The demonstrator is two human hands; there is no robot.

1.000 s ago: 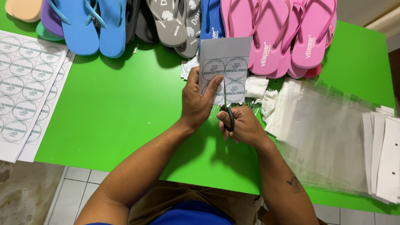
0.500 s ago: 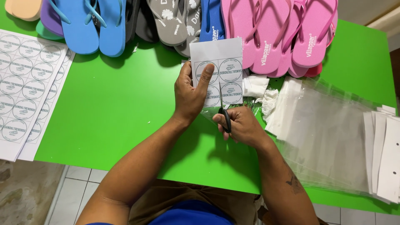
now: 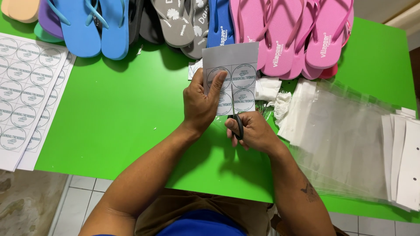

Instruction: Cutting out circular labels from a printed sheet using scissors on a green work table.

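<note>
My left hand pinches a small white sheet of round printed labels, thumb on its face, holding it upright over the green table. My right hand grips black-handled scissors. Their blades run up the middle of the sheet, between the two columns of circles.
Rows of flip-flops line the far edge: blue, grey, pink. Full label sheets lie at the left. Clear plastic bags and white cards are stacked at the right, crumpled scraps near the sheet.
The label sheet has slid toward me along the scissors, so the blades now reach higher up its middle. My left hand shifted its grip with it.
</note>
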